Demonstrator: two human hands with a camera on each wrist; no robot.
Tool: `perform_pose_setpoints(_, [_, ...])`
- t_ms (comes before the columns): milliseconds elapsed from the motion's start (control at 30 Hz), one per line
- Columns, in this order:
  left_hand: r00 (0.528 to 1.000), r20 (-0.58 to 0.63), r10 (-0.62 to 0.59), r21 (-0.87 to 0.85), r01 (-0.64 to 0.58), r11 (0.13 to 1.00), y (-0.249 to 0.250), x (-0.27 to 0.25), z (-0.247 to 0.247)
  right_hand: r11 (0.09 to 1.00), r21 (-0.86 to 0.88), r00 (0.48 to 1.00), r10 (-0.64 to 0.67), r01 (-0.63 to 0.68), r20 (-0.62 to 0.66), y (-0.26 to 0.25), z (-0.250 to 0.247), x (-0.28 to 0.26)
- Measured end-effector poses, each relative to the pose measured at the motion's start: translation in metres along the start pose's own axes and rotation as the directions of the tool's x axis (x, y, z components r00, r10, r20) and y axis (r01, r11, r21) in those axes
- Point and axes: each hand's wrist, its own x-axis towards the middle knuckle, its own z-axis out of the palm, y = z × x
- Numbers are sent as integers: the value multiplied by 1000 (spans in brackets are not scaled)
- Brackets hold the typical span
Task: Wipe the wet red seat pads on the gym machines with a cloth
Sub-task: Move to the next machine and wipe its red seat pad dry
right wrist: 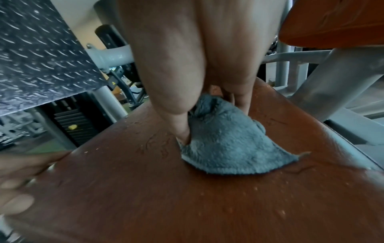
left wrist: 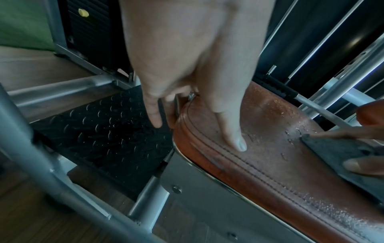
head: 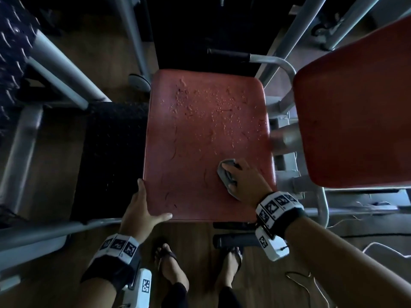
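A red seat pad (head: 206, 141) fills the middle of the head view, with water drops spread over its far half. My right hand (head: 242, 178) grips a bunched grey cloth (head: 223, 173) and presses it onto the pad's near right part. In the right wrist view the cloth (right wrist: 228, 143) lies crumpled under my right hand (right wrist: 187, 74), with a few drops on the seat pad (right wrist: 187, 197) around it. My left hand (head: 144, 207) holds the pad's near left corner. In the left wrist view its thumb lies on top of the seat pad (left wrist: 270, 156) and its fingers (left wrist: 153, 115) reach down the side.
A second red pad (head: 355, 107) stands close at the right, above the seat. A black tread plate (head: 111, 156) lies left of the seat, among grey frame tubes (head: 60, 70). A dark-gripped handle (head: 235, 241) sticks out below the front edge, near my sandalled feet (head: 171, 267).
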Motion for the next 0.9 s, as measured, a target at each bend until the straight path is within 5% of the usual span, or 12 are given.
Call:
perform_pose_setpoints(300, [999, -12, 41, -8, -41, 999, -8, 0, 2, 992, -39, 986, -113, 119, 126, -17, 32, -48])
perform_pose_setpoints(600, [995, -56, 76, 30, -75, 997, -13, -2, 5, 991, -120, 997, 68, -63, 35, -21, 19, 11])
perform_pose_setpoints(733, [998, -31, 58, -10, -58, 998, -10, -5, 5, 962, -235, 987, -116, 140, 116, -25, 29, -32])
perform_pose_setpoints(900, [998, -38, 49, -38, -51, 998, -11, -7, 7, 971, -226, 996, -72, 83, 57, -10, 26, -79])
